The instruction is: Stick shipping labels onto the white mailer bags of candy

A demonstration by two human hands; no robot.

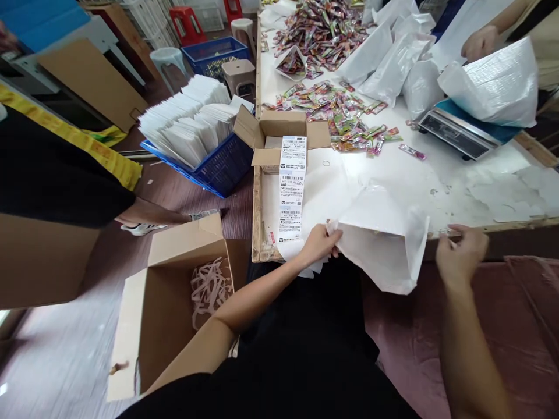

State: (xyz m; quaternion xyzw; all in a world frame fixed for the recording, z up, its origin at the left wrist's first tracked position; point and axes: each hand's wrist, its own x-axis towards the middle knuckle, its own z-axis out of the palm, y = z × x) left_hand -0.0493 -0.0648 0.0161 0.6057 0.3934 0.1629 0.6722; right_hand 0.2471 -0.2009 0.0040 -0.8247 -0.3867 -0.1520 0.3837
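My left hand is closed on the left end of a white mailer bag, which hangs partly over the table's front edge. The bag's mouth gapes toward the lower right. Apart from the bag, to its right, my right hand is at the table edge with its fingers curled and thumb near the forefinger; anything between them is too small to make out. Left of the bag, a strip of printed labels runs from a small open carton down to the table edge near my left wrist.
Small colourful packets are heaped on the table. A scale bears a white bag near another person's hand. A blue crate holds stacked white mailers. A floor carton contains white strips. Another person's leg is at left.
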